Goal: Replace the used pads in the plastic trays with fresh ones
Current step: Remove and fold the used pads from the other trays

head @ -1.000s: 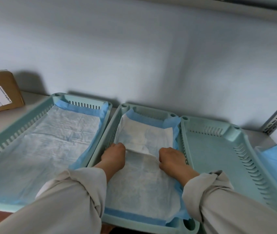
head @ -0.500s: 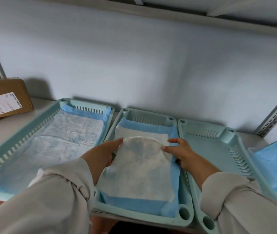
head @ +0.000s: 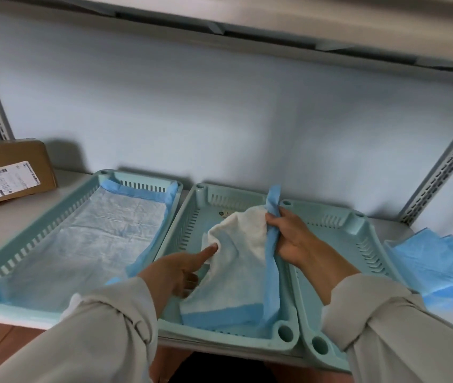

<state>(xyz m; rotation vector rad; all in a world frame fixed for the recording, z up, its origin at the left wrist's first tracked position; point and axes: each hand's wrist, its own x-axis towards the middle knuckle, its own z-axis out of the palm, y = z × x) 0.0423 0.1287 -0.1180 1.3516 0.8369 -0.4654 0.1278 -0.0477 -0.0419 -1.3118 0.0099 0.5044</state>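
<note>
Three pale green plastic trays stand side by side on a shelf. The left tray (head: pixel 40 225) holds a flat white pad with blue edges (head: pixel 87 239). In the middle tray (head: pixel 189 214) a white and blue pad (head: pixel 236 275) is bunched and lifted off the far half of the tray floor. My right hand (head: pixel 291 239) grips its blue right edge, raised above the tray wall. My left hand (head: pixel 181 269) touches the pad's left fold with the index finger stretched out and the other fingers curled. The right tray (head: pixel 358 244) has no pad in it.
A stack of blue pads (head: pixel 435 266) lies on the shelf at the far right. A brown cardboard box with a label (head: pixel 9 172) sits at the back left. Slotted metal uprights (head: pixel 440 172) stand at both sides, and another shelf runs overhead.
The middle pad has been peeled back from the tray's far end and gathered up. My right hand has risen with the blue edge; my left hand has slipped back toward me.
</note>
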